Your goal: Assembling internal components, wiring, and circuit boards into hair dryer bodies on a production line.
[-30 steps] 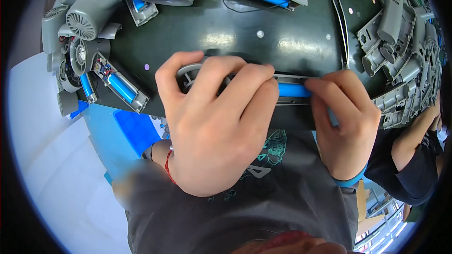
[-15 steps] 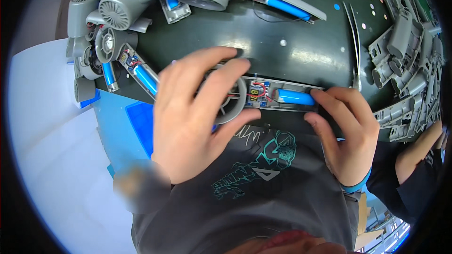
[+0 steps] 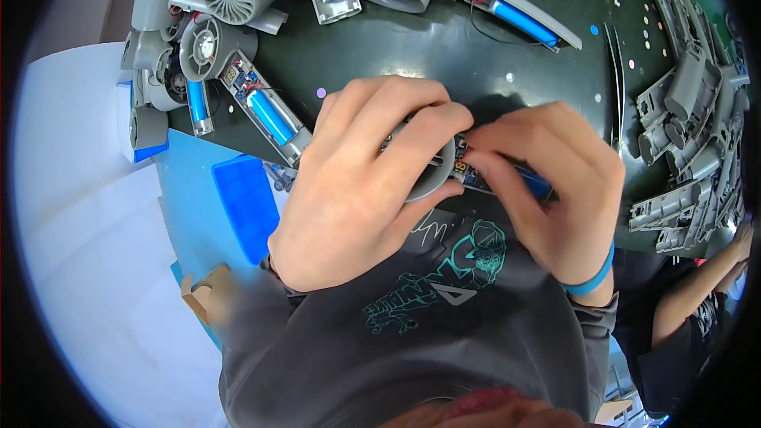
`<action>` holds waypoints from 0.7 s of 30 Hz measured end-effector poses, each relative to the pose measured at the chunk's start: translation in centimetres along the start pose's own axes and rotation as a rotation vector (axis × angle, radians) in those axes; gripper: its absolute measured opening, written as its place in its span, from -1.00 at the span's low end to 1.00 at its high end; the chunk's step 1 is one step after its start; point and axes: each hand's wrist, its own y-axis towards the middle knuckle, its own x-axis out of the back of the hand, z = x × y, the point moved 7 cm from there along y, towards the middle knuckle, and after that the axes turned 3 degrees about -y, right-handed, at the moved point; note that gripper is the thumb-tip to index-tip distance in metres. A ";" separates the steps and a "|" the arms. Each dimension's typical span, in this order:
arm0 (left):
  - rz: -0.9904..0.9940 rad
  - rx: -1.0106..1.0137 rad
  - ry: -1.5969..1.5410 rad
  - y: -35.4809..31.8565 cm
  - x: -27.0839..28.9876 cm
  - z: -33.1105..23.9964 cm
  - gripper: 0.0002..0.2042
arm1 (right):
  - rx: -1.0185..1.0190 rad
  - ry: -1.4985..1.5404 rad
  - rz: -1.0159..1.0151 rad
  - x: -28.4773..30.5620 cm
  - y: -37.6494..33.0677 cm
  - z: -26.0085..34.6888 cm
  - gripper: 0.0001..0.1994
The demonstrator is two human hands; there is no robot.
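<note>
1. The grey fan unit (image 3: 438, 182) is in the middle of the scene, by the near side of the dark table (image 3: 380, 51), just in front of the person's shirt (image 3: 476, 325). Whether it rests on the table or is held slightly above it cannot be told.

2. The left hand (image 3: 369, 182) is curled over the unit's round head, fingers across the top and thumb along the near side, gripping it.

3. The right hand (image 3: 563, 182) is bent, with thumb and forefinger close together at the small circuit board (image 3: 461, 170), just right of the round head. Whether anything is pinched between them is hidden.

4. Right of the board, part of a blue cell (image 3: 537, 182) shows beneath the right hand.

5. The step in hand looks like fine fingertip work at the board while the other hand steadies the head. Any further move there seems to call for a firm left hold and light, precise pressure from the right fingertips.

6. To the left lies a second uncovered fan unit (image 3: 247, 91); nearer is a blue tray (image 3: 244, 206). To the right, tweezers (image 3: 613, 87) lie beside a pile of grey shell pieces (image 3: 686, 127).
</note>
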 end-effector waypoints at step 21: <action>0.010 0.021 -0.104 -0.1 -0.1 0.8 -0.48 | 0.010 0.145 0.149 -0.2 0.5 -0.6 -0.83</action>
